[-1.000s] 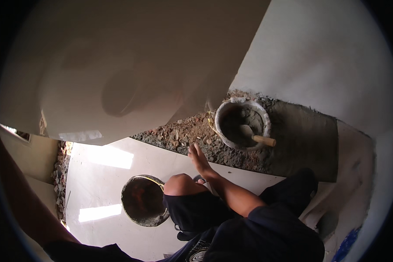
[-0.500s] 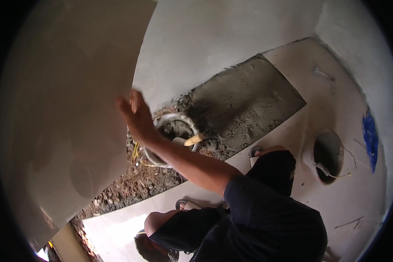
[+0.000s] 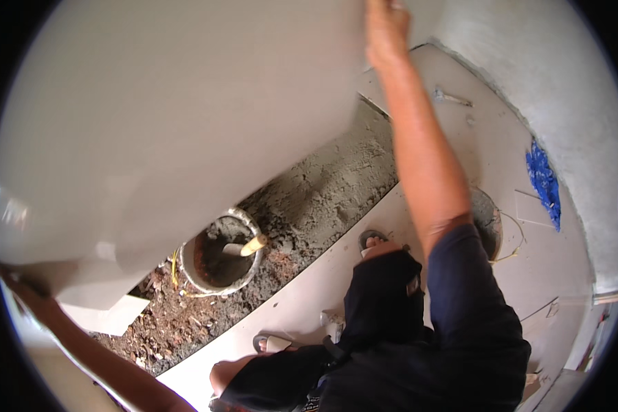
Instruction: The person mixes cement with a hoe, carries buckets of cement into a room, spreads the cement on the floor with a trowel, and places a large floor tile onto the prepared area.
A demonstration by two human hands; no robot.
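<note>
A large glossy grey floor tile (image 3: 185,123) fills the upper left, tilted above the ground. My right hand (image 3: 389,34) grips its right edge, with the arm stretched far forward. At its lower left corner my left hand (image 3: 31,283) holds the edge; the fingers are partly lost in shadow. Below the tile lies a bed of wet grey mortar (image 3: 323,182), its far part hidden by the tile. A bucket (image 3: 255,223) stands beside the mortar, and a trowel with a yellowish wooden handle (image 3: 254,245) rests in it.
Laid pale tiles (image 3: 302,302) run under my feet. A second bucket (image 3: 486,220) with a wire handle stands right, partly behind my arm. Blue sheeting (image 3: 544,185) lies by the right wall (image 3: 563,75). Loose rubble (image 3: 178,329) and a small tile piece (image 3: 110,317) lie at left.
The large tile has swung rightward over the mortar. My right hand, earlier at the tile's edge near the bucket, is now farther right and forward. My left hand has come into view.
</note>
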